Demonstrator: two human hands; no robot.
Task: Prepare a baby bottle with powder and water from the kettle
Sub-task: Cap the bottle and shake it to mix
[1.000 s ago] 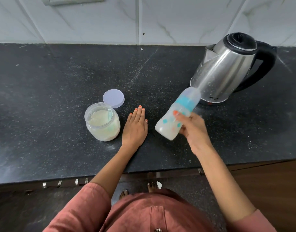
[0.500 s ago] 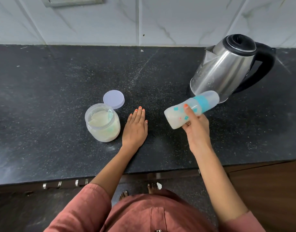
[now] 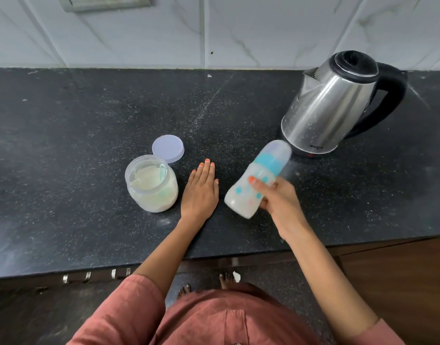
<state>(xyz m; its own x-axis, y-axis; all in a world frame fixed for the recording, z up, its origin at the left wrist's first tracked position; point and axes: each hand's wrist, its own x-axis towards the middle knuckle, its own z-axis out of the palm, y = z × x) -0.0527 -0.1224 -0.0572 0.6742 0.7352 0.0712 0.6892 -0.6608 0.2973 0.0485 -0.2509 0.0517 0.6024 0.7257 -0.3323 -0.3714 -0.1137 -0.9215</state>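
Black speckled countertop point(image 3: 64, 170) below white marble-tiled wall point(image 3: 263, 28)

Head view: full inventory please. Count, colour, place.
countertop: 1, black speckled, spans the view
wall tiles: several, white marbled, behind the countertop
kettle: 1, steel with black lid and handle, back right on the countertop
powder jar: 1, clear with pale powder, open, left of centre
jar lid: 1, pale lilac, flat just behind the powder jar
baby bottle: 1, milky white with teal collar, tilted, in front of the kettle
hands: 2; left hand flat on the countertop, right hand grips the baby bottle
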